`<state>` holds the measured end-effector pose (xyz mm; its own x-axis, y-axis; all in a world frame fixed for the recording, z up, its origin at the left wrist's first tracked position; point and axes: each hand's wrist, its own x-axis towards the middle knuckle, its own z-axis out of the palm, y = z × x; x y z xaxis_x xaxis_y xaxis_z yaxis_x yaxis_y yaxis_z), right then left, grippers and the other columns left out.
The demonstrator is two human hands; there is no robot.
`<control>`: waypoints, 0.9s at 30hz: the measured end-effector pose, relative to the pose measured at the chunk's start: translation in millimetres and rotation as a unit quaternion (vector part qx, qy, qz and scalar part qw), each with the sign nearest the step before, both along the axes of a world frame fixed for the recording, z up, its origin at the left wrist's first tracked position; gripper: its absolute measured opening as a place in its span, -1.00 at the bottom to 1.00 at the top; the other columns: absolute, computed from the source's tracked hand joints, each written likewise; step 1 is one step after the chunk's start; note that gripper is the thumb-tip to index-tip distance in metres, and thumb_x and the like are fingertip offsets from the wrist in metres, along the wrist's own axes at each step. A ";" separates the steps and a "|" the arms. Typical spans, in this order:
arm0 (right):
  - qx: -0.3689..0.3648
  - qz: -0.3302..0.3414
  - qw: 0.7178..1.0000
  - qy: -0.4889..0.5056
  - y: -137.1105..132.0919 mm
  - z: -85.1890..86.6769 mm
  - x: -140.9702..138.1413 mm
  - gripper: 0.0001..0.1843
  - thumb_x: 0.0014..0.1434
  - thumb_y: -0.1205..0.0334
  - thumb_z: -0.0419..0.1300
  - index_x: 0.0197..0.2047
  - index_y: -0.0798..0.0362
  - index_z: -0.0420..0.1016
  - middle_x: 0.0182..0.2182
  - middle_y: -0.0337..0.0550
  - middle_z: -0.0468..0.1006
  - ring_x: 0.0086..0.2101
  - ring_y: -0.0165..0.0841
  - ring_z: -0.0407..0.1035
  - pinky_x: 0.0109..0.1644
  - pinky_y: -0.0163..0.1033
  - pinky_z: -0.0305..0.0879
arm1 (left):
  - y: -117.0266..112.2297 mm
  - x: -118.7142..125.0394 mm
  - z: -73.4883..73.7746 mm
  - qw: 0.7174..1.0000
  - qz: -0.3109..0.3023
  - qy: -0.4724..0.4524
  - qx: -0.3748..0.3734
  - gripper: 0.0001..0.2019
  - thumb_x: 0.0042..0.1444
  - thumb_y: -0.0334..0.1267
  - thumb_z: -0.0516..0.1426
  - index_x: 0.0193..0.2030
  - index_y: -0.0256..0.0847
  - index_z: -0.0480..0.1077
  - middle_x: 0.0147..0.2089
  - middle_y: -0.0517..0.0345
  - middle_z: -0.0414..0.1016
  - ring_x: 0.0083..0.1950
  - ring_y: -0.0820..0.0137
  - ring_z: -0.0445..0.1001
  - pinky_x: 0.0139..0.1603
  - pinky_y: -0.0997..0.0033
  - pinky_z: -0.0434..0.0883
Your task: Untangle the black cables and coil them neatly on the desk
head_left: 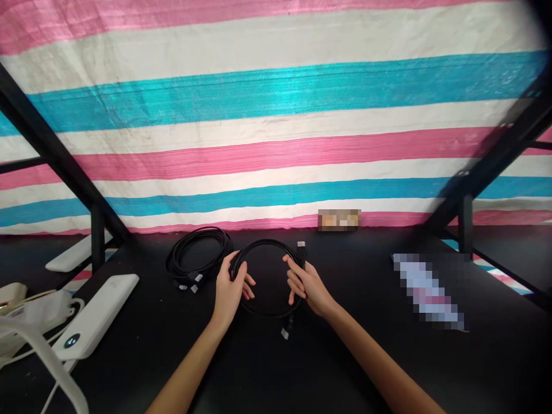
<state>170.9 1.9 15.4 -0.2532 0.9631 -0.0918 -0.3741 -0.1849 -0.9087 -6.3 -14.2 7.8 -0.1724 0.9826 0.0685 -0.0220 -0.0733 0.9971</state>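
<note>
Both my hands hold a coiled black cable (267,241) just over the black tabletop. On its left side, the thumb and fingers of my left hand (232,282) are wrapped round the loops. My right hand (308,284) grips the right side of the coil with curled fingers. One silver-tipped plug (301,246) points up beside the right fingers. A second plug end (285,332) hangs below the coil, toward me. To the left lies another coiled black cable (172,259), its plugs with pale tips resting at its near edge.
A white power bank (101,316) with a small round display lies at left, near white adapters (43,316) and a white curved tube (47,351). A blurred flat item (429,293) lies at right. Black frame bars (64,149) stand before a striped sheet (276,126).
</note>
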 end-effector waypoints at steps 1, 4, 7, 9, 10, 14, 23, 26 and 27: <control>0.001 0.006 1.000 -0.008 -0.3 0.5 -0.1 -0.59 0.03 -0.06 0.23 -0.17 0.04 0.33 -0.82 -0.57 0.00 -0.78 -0.58 -0.21 -0.71 -0.32 0.32 | -0.4 -0.2 0.2 1.000 0.003 0.021 0.000 -0.50 0.10 -0.03 0.08 0.12 -0.24 0.14 -0.66 0.36 0.32 -0.74 0.46 0.30 -0.73 0.55 0.25; 0.010 -0.008 0.999 -0.038 0.4 2.3 0.6 -0.54 0.03 -0.06 0.22 -0.11 0.08 0.34 -0.81 -0.57 0.02 -0.79 -0.58 -0.20 -0.74 -0.34 0.29 | -1.1 0.0 -2.4 0.996 0.009 0.088 0.000 -0.49 0.10 -0.04 0.09 0.14 -0.25 0.18 -0.74 0.43 0.19 -0.76 0.49 0.24 -0.73 0.57 0.23; 0.024 -0.040 0.996 -0.079 1.3 3.6 1.3 -0.46 0.01 -0.06 0.22 -0.04 0.13 0.35 -0.81 -0.56 0.04 -0.80 -0.58 -0.16 -0.77 -0.36 0.27 | -0.4 -0.7 -6.1 0.991 -0.005 0.134 -0.016 -0.45 0.13 -0.04 0.04 0.21 -0.25 0.14 -0.75 0.41 0.19 -0.76 0.46 0.26 -0.73 0.56 0.21; 0.032 -0.055 0.992 -0.107 1.1 3.7 1.0 -0.42 0.00 -0.08 0.21 -0.01 0.15 0.36 -0.81 -0.56 0.06 -0.81 -0.58 -0.12 -0.76 -0.36 0.28 | 0.3 -1.7 -7.5 0.989 -0.014 0.145 -0.022 -0.45 0.16 -0.05 0.00 0.24 -0.25 0.12 -0.76 0.40 0.20 -0.74 0.44 0.28 -0.70 0.54 0.26; 0.035 -0.060 0.990 -0.120 0.8 3.6 0.6 -0.41 0.01 -0.09 0.20 0.00 0.16 0.36 -0.80 -0.55 0.08 -0.82 -0.58 -0.10 -0.76 -0.36 0.28 | 0.6 -2.1 -7.8 0.989 -0.016 0.145 -0.021 -0.46 0.17 -0.05 -0.01 0.25 -0.25 0.12 -0.76 0.39 0.21 -0.73 0.43 0.29 -0.67 0.53 0.29; 0.053 -0.070 0.984 -0.155 0.3 0.8 -0.2 -0.37 0.04 -0.14 0.13 0.02 0.19 0.36 -0.79 -0.52 0.15 -0.83 -0.56 0.01 -0.72 -0.35 0.30 | 2.1 -2.9 -8.4 0.992 -0.024 0.125 -0.008 -0.47 0.19 -0.06 -0.04 0.26 -0.23 0.12 -0.75 0.40 0.20 -0.72 0.44 0.30 -0.61 0.49 0.34; 0.110 -0.078 0.896 -0.423 14.0 -11.6 22.4 -0.47 0.21 -0.10 -0.10 -0.47 0.12 0.46 -0.78 -0.22 0.39 -0.73 -0.43 0.30 -0.58 -0.36 0.22 | -3.3 3.0 -2.8 0.991 -0.121 0.034 -0.046 -0.49 0.15 -0.01 0.00 0.18 -0.21 0.13 -0.73 0.38 0.24 -0.73 0.49 0.22 -0.77 0.65 0.05; 0.110 -0.071 0.848 -0.513 16.3 -12.4 25.5 -0.44 0.21 -0.03 -0.09 -0.67 0.08 0.39 -0.81 -0.19 0.37 -0.70 -0.42 0.33 -0.50 -0.36 0.24 | -5.1 3.8 -0.6 0.992 -0.114 0.006 -0.056 -0.52 0.13 -0.03 0.03 0.13 -0.22 0.18 -0.73 0.39 0.23 -0.72 0.54 0.19 -0.75 0.68 0.02; 0.099 -0.066 0.851 -0.512 16.5 -12.7 25.0 -0.44 0.21 -0.02 -0.09 -0.68 0.07 0.37 -0.82 -0.20 0.35 -0.72 -0.43 0.30 -0.53 -0.36 0.22 | -5.0 3.3 0.2 0.992 -0.111 -0.004 -0.061 -0.52 0.12 -0.03 0.05 0.12 -0.22 0.19 -0.73 0.39 0.22 -0.72 0.54 0.19 -0.75 0.68 0.01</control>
